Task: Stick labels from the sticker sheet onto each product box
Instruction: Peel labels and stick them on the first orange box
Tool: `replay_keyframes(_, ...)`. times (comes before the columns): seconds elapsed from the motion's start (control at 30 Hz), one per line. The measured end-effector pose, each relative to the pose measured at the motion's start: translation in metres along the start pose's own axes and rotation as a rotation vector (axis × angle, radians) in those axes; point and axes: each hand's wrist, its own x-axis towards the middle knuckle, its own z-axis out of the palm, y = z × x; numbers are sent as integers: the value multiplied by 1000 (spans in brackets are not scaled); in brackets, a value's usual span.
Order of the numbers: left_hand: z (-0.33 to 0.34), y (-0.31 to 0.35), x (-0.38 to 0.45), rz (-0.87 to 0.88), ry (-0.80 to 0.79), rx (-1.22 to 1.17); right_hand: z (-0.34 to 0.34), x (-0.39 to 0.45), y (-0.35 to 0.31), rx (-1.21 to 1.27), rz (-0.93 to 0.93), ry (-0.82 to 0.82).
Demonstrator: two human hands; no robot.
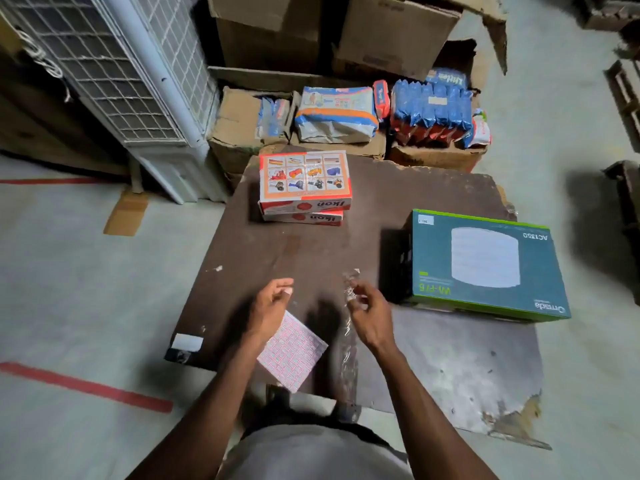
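A pink-gridded sticker sheet (294,348) lies flat on the dark table (284,251), partly under my left wrist. My left hand (272,301) hovers above it with curled fingers, pinching a small pale label (287,291) at the fingertips. My right hand (369,308) pinches a crumpled clear plastic wrapper (348,327), which hangs down toward the table. Two orange-and-white product boxes (304,187) are stacked at the table's far side. A large teal box (485,265) lies at the right, with a small white label (425,220) on its far left corner.
Cardboard cartons (239,133) with packaged goods (336,114) stand behind the table. A white wire-grid unit (138,81) stands at the far left. Red tape lines (86,386) mark the floor. The table's near right corner (485,375) is worn pale and chipped.
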Motion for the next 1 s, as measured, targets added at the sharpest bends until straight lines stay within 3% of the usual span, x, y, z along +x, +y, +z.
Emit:
replay_keyframes(0.23,-64,-63,-19,-131,121,12,82,-39,-1,-88,52,-232)
replay_keyframes(0.37,-74,-102,-18,-240,156,71,112,-55,4,-276,39,-369)
replay_keyframes(0.5,-73,-137,-12,-401,89,104,134,-67,13,-427,49,-494)
replay_keyframes(1.0,-66,-139,-6,-370,103,232,168,-78,33,-655,74,-539)
